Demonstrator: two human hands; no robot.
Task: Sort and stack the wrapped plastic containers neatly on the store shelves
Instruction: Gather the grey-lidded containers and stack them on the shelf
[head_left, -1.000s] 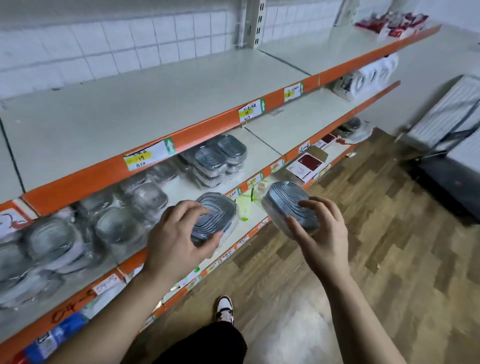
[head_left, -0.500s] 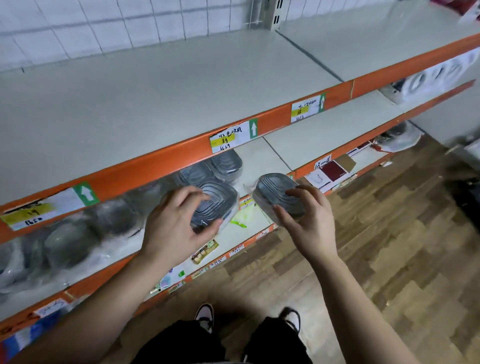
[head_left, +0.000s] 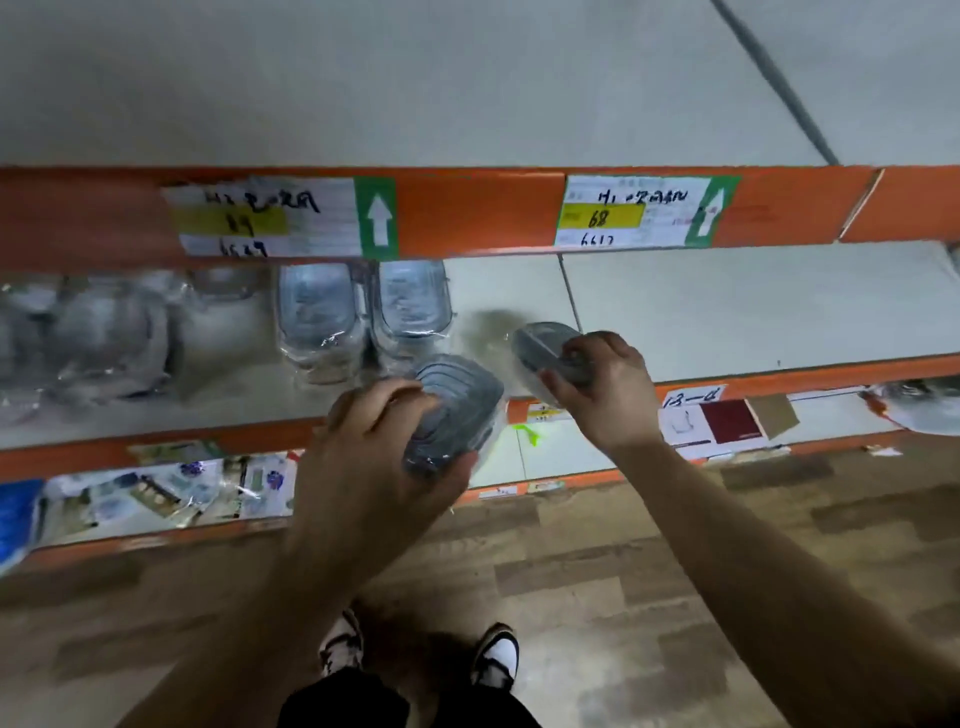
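A price label (head_left: 631, 210) on the orange shelf edge (head_left: 467, 208) is showing 68 and 6617; at its 5 o'clock a tag (head_left: 693, 397) is reading 13-6.

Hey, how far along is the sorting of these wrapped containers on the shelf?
Done: one neat stack and a second stack stand side by side on the middle shelf. In hand: the left hand grips a wrapped container, the right hand grips another container, both near the shelf's front edge. Left: placing those two, then the jumbled pile at the shelf's left, which looks unsorted.
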